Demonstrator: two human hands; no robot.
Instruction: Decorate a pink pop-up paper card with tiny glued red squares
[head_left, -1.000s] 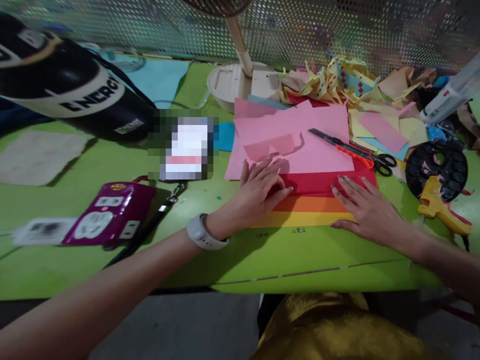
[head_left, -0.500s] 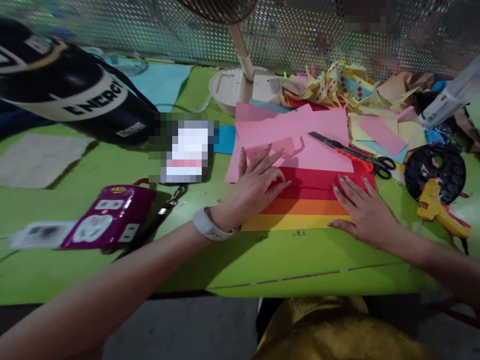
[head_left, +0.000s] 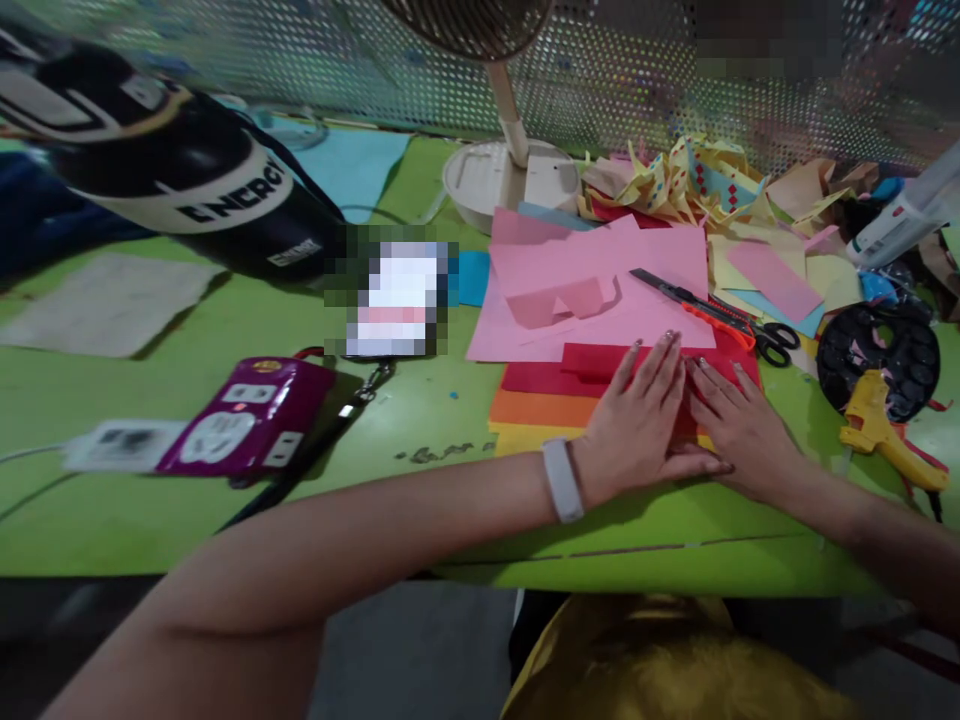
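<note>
Left hand [head_left: 637, 420] palm down, fingers nearly together, thumb reaching toward the right hand [head_left: 739, 435], which lies flat with fingers slightly spread; both rest on the red paper [head_left: 529, 378], which appears to overlap the orange paper [head_left: 534, 408] on the green table [head_left: 420, 385]. Risk, my judgement: uneven pressure from the 2 hands could skew the red strip's crease or slide the layers. Paper beneath both palms is hidden, the right thumb is hard to make out, and the phone screen [head_left: 401, 300] is pixelated.

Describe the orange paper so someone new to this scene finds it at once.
On the green table, find the left hand. Left of its knuckles, three bands show: the orange paper is the middle one, with red paper beyond and yellow paper nearer.
</note>
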